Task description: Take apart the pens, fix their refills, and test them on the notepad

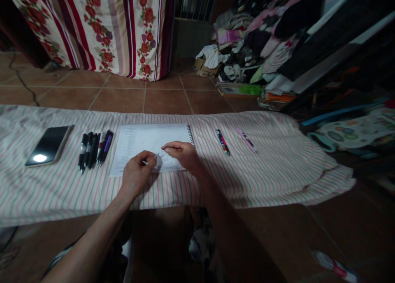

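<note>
- Two hands meet over the white spiral-bound pad (145, 135), and here's the action: the left hand (138, 168) pinches a small slim piece (157, 154) between thumb and fingertips, its end poking out toward the other side.
- In close comes the right hand (183, 153), thumb and fingers narrow, right beside that end; whether it grips anything, I cannot tell (tiny parts, poor light).
- The step in hand looks like fitting or separating pen parts, judging by the pens around; which of the two, this moment won't settle.
- Next move seems to call for a steady left pinch and right fingertips lined up with the piece, lightly.
- Out on the cloth-covered counter (262, 172), a pen cluster (95, 149) lies left of the pad, a dark patterned pen (222, 142) and pink pen (247, 140) right.
</note>
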Demonstrator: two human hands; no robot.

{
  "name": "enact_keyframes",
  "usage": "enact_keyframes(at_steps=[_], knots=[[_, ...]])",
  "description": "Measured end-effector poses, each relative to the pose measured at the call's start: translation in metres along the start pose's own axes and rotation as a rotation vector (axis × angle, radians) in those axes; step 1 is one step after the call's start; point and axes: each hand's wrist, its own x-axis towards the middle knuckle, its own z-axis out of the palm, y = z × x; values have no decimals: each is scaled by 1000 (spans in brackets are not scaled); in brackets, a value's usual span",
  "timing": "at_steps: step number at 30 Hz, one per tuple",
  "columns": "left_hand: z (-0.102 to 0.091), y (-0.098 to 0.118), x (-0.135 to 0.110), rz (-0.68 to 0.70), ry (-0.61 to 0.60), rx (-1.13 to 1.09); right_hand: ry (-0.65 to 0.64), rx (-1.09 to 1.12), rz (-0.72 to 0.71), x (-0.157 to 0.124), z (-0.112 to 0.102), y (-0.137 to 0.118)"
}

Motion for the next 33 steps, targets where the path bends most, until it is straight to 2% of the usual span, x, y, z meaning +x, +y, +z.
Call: enact_keyframes(at_steps=[21,33], knots=[[3,-1,-1,26,-11,66,-47,-80,-63,3,1,7],[3,1,-2,21,-18,1,-45,-101,-52,1,1,2]])
